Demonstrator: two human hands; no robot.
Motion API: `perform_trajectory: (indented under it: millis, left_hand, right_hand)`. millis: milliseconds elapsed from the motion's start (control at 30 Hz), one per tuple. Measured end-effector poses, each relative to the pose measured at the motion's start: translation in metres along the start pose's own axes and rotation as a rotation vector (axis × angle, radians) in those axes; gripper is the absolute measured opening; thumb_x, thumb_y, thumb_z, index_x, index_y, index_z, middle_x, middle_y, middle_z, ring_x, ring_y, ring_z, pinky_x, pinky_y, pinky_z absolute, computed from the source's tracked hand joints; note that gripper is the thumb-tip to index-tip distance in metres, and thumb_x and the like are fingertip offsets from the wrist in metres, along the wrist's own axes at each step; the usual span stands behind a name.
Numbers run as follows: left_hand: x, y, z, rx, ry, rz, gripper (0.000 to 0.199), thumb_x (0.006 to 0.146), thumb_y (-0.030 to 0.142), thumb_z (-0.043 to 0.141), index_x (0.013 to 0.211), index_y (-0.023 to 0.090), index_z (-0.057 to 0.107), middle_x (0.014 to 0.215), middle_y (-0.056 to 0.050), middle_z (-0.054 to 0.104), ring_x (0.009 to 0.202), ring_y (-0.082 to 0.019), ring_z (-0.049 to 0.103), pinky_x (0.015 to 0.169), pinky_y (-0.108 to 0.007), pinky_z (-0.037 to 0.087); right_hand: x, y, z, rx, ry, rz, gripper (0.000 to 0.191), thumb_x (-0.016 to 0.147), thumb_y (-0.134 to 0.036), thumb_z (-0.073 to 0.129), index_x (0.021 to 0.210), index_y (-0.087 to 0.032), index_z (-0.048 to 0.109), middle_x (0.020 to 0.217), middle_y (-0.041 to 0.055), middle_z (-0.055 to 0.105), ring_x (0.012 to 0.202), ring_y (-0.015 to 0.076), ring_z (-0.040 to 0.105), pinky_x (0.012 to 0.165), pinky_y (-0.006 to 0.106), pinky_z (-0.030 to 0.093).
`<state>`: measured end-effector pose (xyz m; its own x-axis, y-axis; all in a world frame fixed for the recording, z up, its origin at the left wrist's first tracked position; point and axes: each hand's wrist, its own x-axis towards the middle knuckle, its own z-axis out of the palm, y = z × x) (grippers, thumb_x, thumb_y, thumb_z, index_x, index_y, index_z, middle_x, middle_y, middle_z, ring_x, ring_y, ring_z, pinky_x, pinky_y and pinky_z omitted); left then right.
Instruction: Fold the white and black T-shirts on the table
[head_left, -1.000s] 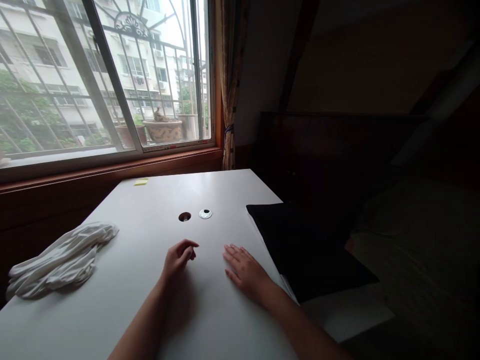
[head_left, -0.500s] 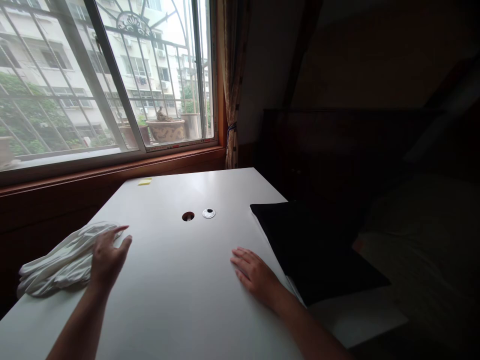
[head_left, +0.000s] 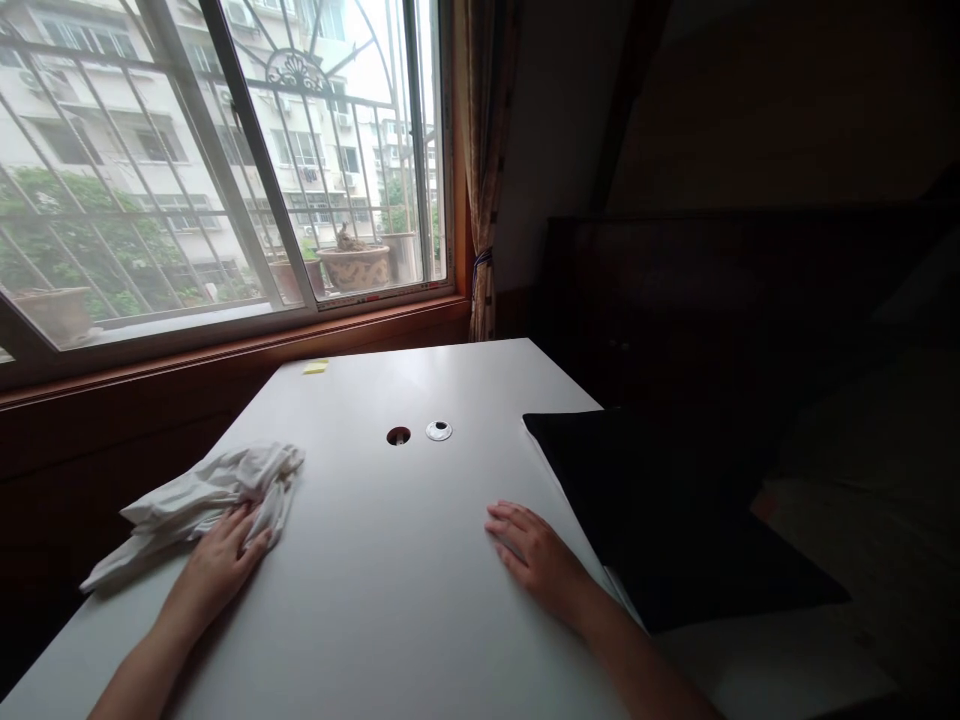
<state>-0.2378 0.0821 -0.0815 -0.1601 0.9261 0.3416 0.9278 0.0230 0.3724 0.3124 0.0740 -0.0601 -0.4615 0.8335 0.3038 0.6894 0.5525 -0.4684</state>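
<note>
My left hand (head_left: 217, 560) is on the near side of a crumpled white cloth (head_left: 187, 495) at the left of the white table (head_left: 375, 590). Its fingers press into the bunched fabric and grip it, their tips partly hidden in the folds. My right hand (head_left: 536, 555) rests palm down on the tabletop, fingers stretched out and holding nothing. Just right of it lies a flat black piece (head_left: 645, 510), perhaps fabric, reaching over the table's right edge.
A round hole (head_left: 398, 437) is cut in the tabletop, with its silver cover ring (head_left: 439, 430) beside it. Yellow sticky notes (head_left: 316, 367) lie by the far edge. Beyond stand a barred window (head_left: 225, 170) and a tied curtain (head_left: 486, 200). The right side is very dark.
My left hand has come down from above the cloth onto it, and the cloth is bunched further right. The view has shifted slightly left; my right hand stays on the table.
</note>
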Motion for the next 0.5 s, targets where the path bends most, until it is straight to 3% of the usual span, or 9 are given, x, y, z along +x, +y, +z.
perform_trajectory:
  millis: [100,200,267,333,400,500]
  left_hand:
    - [-0.01,0.057,0.015,-0.26,-0.109,0.115,0.054,0.077,0.059,0.072,0.122,0.029,0.076,0.144,-0.011,0.064,0.147,-0.042,0.042,0.122,-0.059,0.029]
    - [-0.029,0.131,0.019,-0.29,-0.375,0.463,0.062,0.086,0.044,0.072,0.146,0.037,0.058,0.157,-0.007,0.052,0.149,-0.037,0.04,0.122,-0.057,0.033]
    - [-0.04,0.175,0.014,-0.318,-0.522,0.693,0.066,0.091,0.038,0.069,0.153,0.04,0.048,0.162,-0.005,0.045,0.148,-0.032,0.043,0.119,-0.05,0.042]
    - [-0.044,0.205,0.008,-0.329,-0.496,0.765,0.062,0.096,0.031,0.062,0.154,0.04,0.044,0.164,-0.005,0.042,0.148,-0.029,0.044,0.118,-0.047,0.044]
    - [-0.039,0.217,0.006,-0.327,-0.391,0.76,0.057,0.098,0.028,0.058,0.153,0.04,0.047,0.161,-0.006,0.045,0.146,-0.028,0.045,0.117,-0.047,0.044]
    - [-0.025,0.209,0.018,-0.311,-0.243,0.693,0.059,0.094,0.032,0.065,0.151,0.037,0.05,0.154,-0.009,0.054,0.143,-0.031,0.047,0.115,-0.049,0.046]
  right_hand:
    - [0.0,0.001,0.001,0.006,0.018,-0.024,0.035,0.098,-0.02,0.054,0.129,-0.026,0.07,0.143,0.0062,0.064,0.137,0.0251,0.054,0.119,0.049,0.042]
    - [-0.002,0.0,-0.002,0.016,0.036,-0.055,0.038,0.098,-0.023,0.056,0.135,-0.028,0.065,0.142,0.0067,0.063,0.133,0.0249,0.057,0.118,0.049,0.043]
    - [-0.003,-0.002,-0.004,0.034,0.029,-0.1,0.045,0.098,-0.032,0.062,0.143,-0.028,0.059,0.145,0.0083,0.061,0.132,0.0257,0.057,0.117,0.048,0.044]
    - [-0.004,-0.005,-0.007,0.067,0.012,-0.154,0.061,0.093,-0.042,0.071,0.149,-0.027,0.053,0.148,0.0109,0.058,0.134,0.0277,0.055,0.116,0.047,0.045]
    - [-0.004,-0.007,-0.009,0.093,0.009,-0.165,0.069,0.086,-0.046,0.078,0.148,-0.026,0.053,0.149,0.0117,0.056,0.137,0.0296,0.052,0.115,0.047,0.045]
    - [-0.003,-0.01,-0.01,0.108,0.039,-0.097,0.041,0.086,-0.03,0.077,0.126,-0.027,0.068,0.146,0.0083,0.058,0.136,0.0293,0.052,0.115,0.048,0.044]
